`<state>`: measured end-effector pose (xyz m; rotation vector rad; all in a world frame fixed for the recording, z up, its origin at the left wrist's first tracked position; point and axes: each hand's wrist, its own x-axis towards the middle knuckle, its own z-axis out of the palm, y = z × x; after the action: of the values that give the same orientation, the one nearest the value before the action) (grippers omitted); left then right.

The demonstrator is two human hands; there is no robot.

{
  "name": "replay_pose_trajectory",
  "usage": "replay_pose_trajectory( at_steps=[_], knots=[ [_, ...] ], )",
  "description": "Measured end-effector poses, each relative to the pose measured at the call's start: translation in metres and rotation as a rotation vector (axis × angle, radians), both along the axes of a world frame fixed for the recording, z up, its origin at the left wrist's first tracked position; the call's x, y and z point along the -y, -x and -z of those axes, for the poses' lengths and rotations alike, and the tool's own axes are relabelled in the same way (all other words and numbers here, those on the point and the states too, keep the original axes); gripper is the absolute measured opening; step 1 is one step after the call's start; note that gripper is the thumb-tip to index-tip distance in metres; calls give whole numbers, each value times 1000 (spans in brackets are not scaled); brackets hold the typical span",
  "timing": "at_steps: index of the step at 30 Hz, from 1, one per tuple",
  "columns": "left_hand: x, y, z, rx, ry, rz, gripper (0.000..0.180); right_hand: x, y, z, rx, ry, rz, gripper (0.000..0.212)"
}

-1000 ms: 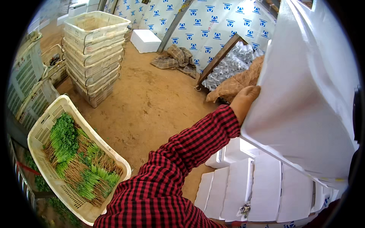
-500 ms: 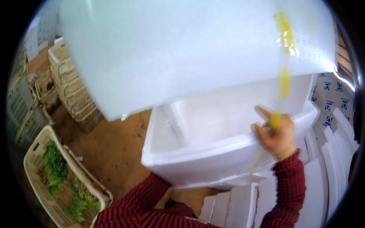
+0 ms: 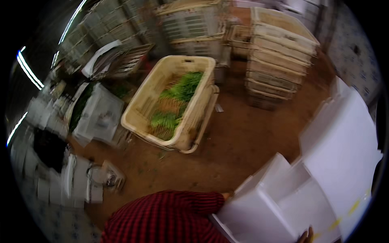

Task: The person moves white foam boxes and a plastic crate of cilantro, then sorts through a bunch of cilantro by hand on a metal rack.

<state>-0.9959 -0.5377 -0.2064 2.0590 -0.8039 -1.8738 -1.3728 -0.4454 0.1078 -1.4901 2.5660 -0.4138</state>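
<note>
A white foam box point(image 3: 259, 210) is at the lower right, close in front of me, its inside bare where I can see it. A white foam lid or panel point(image 3: 344, 141) stands tilted over its far right side, with yellow tape along it. At the box's left end shows a sliver of my left hand point(image 3: 228, 195); it is closed against the box, the fingers mostly hidden behind it. Only the fingers of my right hand point(image 3: 306, 235) show at the lower edge, hooked over the box's near wall. The picture is smeared by motion.
A cream plastic crate point(image 3: 133, 113) holding bunches of green leafy vegetables point(image 3: 184, 91) stands on the brown floor point(image 3: 235, 133). Stacked crates point(image 3: 279, 60) rise at the back right, more at the back. Left are a pale translucent tub point(image 3: 99, 115) and white foam boxes point(image 3: 77, 178).
My view has swung to the left, so the vegetable crate is now mid-picture. The foam box and its panel have shifted to the lower right, both hands still at the box.
</note>
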Motion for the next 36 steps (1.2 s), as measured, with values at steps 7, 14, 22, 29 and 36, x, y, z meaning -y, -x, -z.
replay_pose_trajectory(
  at_steps=[7,14,22,29,36],
  knots=[
    [7,66,71,30,-191,-260,55,85,65,52,40,-347,10,57],
    [19,92,60,58,-311,-512,57,228,121,96,-243,-507,-236,52],
    [7,90,76,34,-406,-734,60,347,33,122,44,-601,-485,64],
    [-3,93,94,4,-457,-854,63,422,-18,151,21,-744,-756,64],
    [-21,68,84,16,-468,-873,66,437,-24,198,23,-619,-798,70]
  ],
)
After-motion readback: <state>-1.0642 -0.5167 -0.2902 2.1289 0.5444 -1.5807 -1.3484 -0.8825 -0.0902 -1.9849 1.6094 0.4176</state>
